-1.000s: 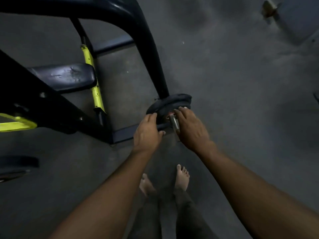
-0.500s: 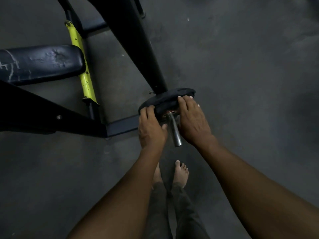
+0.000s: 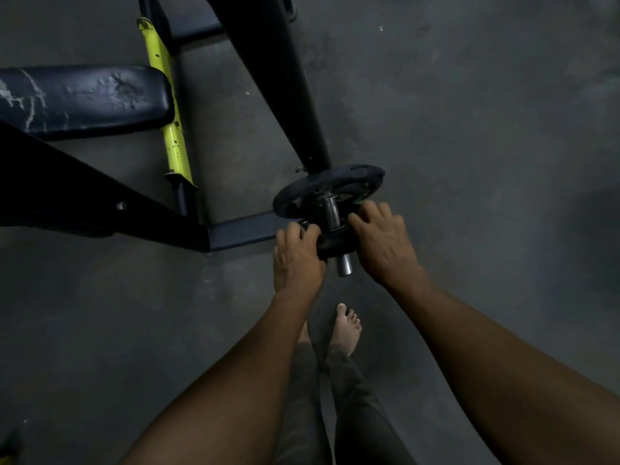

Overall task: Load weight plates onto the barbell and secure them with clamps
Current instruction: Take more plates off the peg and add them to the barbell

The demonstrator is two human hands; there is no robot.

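- At frame centre, the left hand [image 3: 297, 255] and right hand [image 3: 385, 241] are gripping a small plate [image 3: 335, 241] on the barbell sleeve [image 3: 337, 239].
- Just above it, a larger plate [image 3: 355, 182] is sitting on the sleeve.

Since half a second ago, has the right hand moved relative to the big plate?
Yes. The right hand has come off the large plate rim, back along the bar sleeve toward its free end, now gripping a smaller plate.
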